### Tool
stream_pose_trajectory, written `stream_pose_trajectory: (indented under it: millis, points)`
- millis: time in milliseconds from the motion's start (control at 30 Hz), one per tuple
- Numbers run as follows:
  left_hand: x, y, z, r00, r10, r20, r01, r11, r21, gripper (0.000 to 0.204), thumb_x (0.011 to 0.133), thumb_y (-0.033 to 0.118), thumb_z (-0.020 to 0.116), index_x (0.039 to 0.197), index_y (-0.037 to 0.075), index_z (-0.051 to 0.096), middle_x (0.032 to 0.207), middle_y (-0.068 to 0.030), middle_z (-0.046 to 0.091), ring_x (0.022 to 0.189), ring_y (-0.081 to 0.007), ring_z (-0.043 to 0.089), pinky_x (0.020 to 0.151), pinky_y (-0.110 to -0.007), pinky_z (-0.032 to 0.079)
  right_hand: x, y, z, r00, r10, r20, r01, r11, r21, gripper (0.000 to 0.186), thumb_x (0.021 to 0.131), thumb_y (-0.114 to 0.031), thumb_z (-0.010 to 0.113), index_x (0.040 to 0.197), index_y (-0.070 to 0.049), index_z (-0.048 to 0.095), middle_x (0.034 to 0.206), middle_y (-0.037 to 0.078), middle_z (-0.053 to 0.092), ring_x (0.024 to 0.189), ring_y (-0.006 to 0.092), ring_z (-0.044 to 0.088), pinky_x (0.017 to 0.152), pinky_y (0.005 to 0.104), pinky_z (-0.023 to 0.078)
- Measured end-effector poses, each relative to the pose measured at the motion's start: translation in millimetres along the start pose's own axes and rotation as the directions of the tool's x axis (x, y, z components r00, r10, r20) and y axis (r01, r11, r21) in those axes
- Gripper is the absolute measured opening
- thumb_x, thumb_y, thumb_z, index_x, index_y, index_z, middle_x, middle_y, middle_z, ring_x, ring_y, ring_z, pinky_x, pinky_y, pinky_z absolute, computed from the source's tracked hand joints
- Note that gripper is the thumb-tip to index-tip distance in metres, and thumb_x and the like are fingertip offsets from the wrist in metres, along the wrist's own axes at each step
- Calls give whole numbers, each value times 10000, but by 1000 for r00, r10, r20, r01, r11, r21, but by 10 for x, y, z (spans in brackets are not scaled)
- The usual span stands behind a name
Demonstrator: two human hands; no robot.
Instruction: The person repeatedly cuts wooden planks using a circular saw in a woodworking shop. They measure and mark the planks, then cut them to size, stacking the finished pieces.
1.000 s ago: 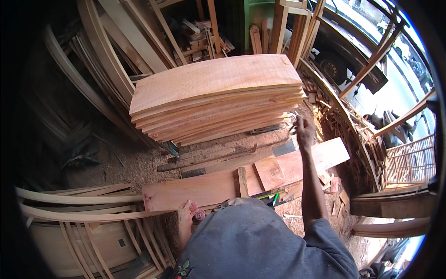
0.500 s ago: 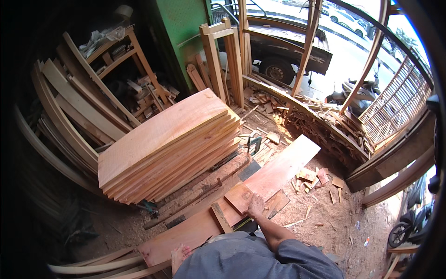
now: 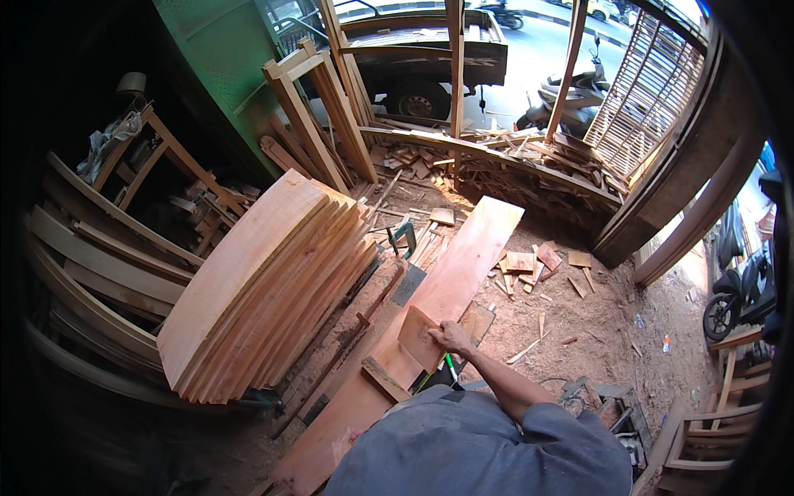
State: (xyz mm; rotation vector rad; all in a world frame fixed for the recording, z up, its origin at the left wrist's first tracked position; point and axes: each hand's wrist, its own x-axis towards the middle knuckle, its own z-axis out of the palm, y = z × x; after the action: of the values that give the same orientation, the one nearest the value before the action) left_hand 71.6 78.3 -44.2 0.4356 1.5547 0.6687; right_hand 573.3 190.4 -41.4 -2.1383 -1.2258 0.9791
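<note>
A long reddish wooden plank (image 3: 442, 269) lies slantwise on the low bench in front of me. My right hand (image 3: 452, 338) grips the right edge of a short, squarish piece of board (image 3: 419, 337), which looks slightly tilted on top of the plank. Nearer to me, a narrow wood strip (image 3: 385, 380) lies across the plank. Just below my right hand shows a thin green item (image 3: 451, 366), its kind unclear. My left hand (image 3: 351, 438) is near the plank's lower end, blurred and mostly hidden by my shirt, so its fingers cannot be made out.
A tall stack of wide boards (image 3: 256, 289) stands to the left, with curved timber (image 3: 107, 269) beyond it. A green clamp (image 3: 403, 238) sits beside the plank. Offcuts (image 3: 521, 263) and sawdust lie on the floor at right. Wooden frames (image 3: 310, 91) lean at the back.
The view has turned right, so the scene sits further left. The short board in my right hand has tipped up a little. My left hand is now more hidden, and the green item shows.
</note>
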Motion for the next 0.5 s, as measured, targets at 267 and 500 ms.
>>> stream_pose_trajectory:
  millis: [267, 500]
  points:
    - [-263, 180, 253, 1000, -12, 9, 9, 966, 259, 362, 1032, 315, 645, 1127, -33, 606, 934, -156, 722, 786, -230, 725, 686, -363, 623, -501, 876, -1834, 843, 422, -333, -5, 626, 780, 397, 1026, -413, 637, 840, -62, 648, 655, 29, 592, 484, 154, 588, 402, 310, 509]
    - [-333, 191, 339, 998, -56, -10, 54, 991, -120, 381, 1028, 307, 656, 1191, -33, 605, 960, -147, 724, 802, -216, 728, 698, -348, 627, -243, 1090, -2012, 832, 520, -193, -136, 528, 838, 489, 980, -475, 694, 1113, -16, 594, 839, 104, 665, 620, 161, 651, 527, 285, 564]
